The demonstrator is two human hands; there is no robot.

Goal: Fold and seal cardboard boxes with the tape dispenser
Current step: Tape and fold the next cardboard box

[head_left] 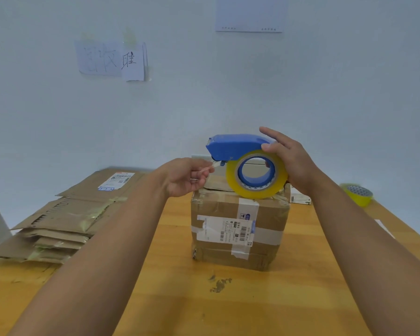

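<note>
A closed cardboard box (238, 248) with shipping labels and old tape stands on the wooden table (170, 299) in the middle. Just above its top, my right hand (291, 163) grips a blue tape dispenser (230, 147) loaded with a yellowish tape roll (233, 184). My left hand (184, 177) pinches the free end of the clear tape (210, 169) at the dispenser's nose, to the left of the roll.
A stack of flattened cardboard boxes (66, 219) lies at the left of the table. A spare yellow tape roll (358, 194) sits at the far right. A small white box (298, 196) lies behind the main box. The wall stands close behind.
</note>
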